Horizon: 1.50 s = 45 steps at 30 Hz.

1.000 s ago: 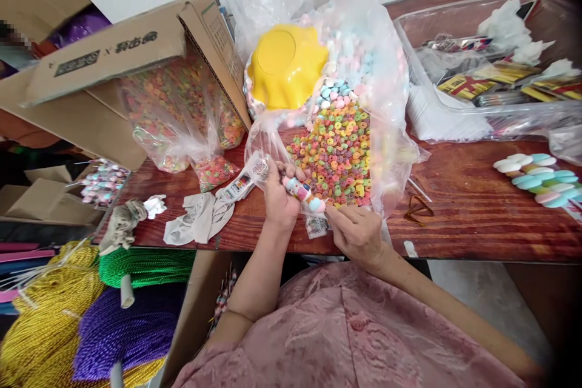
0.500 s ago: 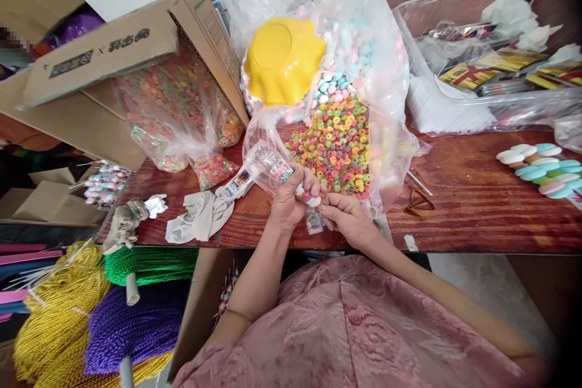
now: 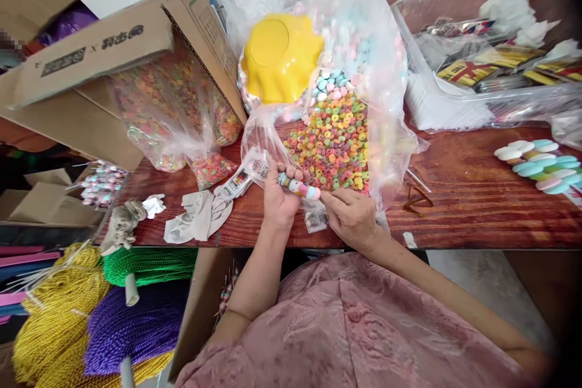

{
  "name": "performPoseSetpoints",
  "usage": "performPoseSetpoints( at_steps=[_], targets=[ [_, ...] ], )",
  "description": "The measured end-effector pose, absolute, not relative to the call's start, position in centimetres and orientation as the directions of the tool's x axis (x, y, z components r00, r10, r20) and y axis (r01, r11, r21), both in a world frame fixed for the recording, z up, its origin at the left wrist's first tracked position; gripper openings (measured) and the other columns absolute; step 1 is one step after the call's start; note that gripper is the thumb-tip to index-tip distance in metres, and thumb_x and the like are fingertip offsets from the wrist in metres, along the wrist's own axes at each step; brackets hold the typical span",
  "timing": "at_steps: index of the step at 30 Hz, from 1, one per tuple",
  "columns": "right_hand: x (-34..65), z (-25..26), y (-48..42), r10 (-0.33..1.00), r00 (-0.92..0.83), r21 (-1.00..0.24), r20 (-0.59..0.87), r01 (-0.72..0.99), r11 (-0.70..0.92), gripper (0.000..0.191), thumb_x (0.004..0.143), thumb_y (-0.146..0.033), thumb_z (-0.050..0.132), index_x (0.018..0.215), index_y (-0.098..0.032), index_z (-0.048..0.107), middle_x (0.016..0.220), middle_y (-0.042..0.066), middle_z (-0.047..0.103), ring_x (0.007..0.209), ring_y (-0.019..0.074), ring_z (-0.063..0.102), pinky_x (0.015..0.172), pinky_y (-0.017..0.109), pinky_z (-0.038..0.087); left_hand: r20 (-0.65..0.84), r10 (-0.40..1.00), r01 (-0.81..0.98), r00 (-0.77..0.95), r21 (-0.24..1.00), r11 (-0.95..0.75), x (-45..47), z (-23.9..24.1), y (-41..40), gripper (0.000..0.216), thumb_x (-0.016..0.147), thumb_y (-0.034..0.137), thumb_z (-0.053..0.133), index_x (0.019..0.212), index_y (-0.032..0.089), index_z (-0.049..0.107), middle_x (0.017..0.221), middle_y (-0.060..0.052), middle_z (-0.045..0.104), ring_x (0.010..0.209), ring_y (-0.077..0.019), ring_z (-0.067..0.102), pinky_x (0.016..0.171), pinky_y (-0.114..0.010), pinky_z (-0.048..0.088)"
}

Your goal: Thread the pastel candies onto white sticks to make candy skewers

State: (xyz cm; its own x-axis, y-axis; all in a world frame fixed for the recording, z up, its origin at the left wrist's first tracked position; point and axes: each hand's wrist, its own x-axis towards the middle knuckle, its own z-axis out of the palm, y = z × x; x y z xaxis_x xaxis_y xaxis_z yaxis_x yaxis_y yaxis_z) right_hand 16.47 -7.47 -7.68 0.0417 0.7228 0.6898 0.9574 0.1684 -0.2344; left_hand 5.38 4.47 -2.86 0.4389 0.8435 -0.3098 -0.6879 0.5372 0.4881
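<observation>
My left hand point(image 3: 278, 197) is closed round a short stick of stacked pastel candy discs point(image 3: 299, 187) inside a clear printed wrapper point(image 3: 256, 167). My right hand point(image 3: 351, 216) pinches the pink end of that candy stick with fingertips together. Both hands sit at the near table edge, just in front of an open plastic bag of colourful candy rings point(image 3: 334, 140). A small printed label point(image 3: 315, 220) lies on the table under the hands.
A yellow bowl point(image 3: 280, 57) lies upside down on pastel candies in the bag. A cardboard box point(image 3: 113, 54) with bagged rings stands left. A clear tray point(image 3: 486, 54) of packets is back right. Finished candy sticks point(image 3: 541, 165) lie right. Coloured cord spools point(image 3: 100, 315) sit lower left.
The candy stick has been drawn back out between the hands after they had closed together over it half a second ago. The wrapper in my left hand has dropped lower.
</observation>
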Motion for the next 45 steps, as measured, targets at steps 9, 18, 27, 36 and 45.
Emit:
performPoseSetpoints(
  at_steps=[9,18,27,36,45],
  targets=[
    [16.1,-7.9,-7.1,0.898,0.234,-0.815,0.373,0.546,0.195,0.023,0.093,-0.021,0.049,0.078,-0.018,0.066,0.064,0.000,0.059,0.058,0.0117,0.050,0.057,0.025,0.037,-0.277,0.854,-0.709,0.441,0.476,0.521,5.2,-3.5,3.9,0.047,0.093,0.054,0.056,0.065,0.019,0.042,0.054,0.007,0.043,0.048,-0.0075,0.046,0.063,-0.025,0.050],
    [15.0,-6.8,-5.8,0.957,0.270,-0.989,0.104,0.131,0.070,0.029,0.090,-0.032,0.052,0.064,-0.019,0.053,0.060,-0.002,0.054,0.057,0.0109,0.047,0.059,0.024,0.038,-0.189,0.838,-0.584,0.511,0.639,0.501,5.9,-3.8,2.6,0.044,0.089,0.058,0.061,0.072,0.020,0.048,0.057,0.007,0.046,0.048,-0.0075,0.050,0.065,-0.024,0.051],
    [16.1,-6.8,-8.2,0.982,0.146,-0.853,0.123,0.521,0.029,0.028,0.092,-0.025,0.046,0.064,-0.020,0.049,0.059,-0.002,0.049,0.056,0.0117,0.041,0.057,0.025,0.031,-0.255,0.831,-0.593,0.494,0.600,0.537,5.8,-4.1,2.8,0.035,0.091,0.046,0.065,0.072,0.019,0.052,0.054,0.008,0.045,0.048,-0.0069,0.049,0.066,-0.024,0.052],
    [18.4,-7.0,-8.8,0.891,0.098,-0.353,0.443,0.933,0.072,0.024,0.089,-0.015,0.045,0.074,-0.018,0.063,0.067,0.004,0.065,0.059,0.0138,0.051,0.058,0.029,0.026,-0.405,0.749,-0.376,0.525,0.679,0.631,5.0,-4.7,3.5,0.037,0.085,0.045,0.072,0.068,0.015,0.057,0.058,0.002,0.063,0.060,-0.0149,0.070,0.072,-0.028,0.057],
    [18.0,-7.5,-8.9,0.871,0.050,-0.234,0.488,0.969,0.075,0.024,0.090,-0.016,0.048,0.077,-0.018,0.067,0.065,0.004,0.067,0.058,0.0145,0.051,0.060,0.029,0.029,-0.425,0.709,-0.360,0.563,0.646,0.673,4.6,-4.7,3.5,0.043,0.092,0.051,0.061,0.070,0.015,0.058,0.066,-0.003,0.069,0.077,-0.0217,0.074,0.084,-0.039,0.059]
  ],
)
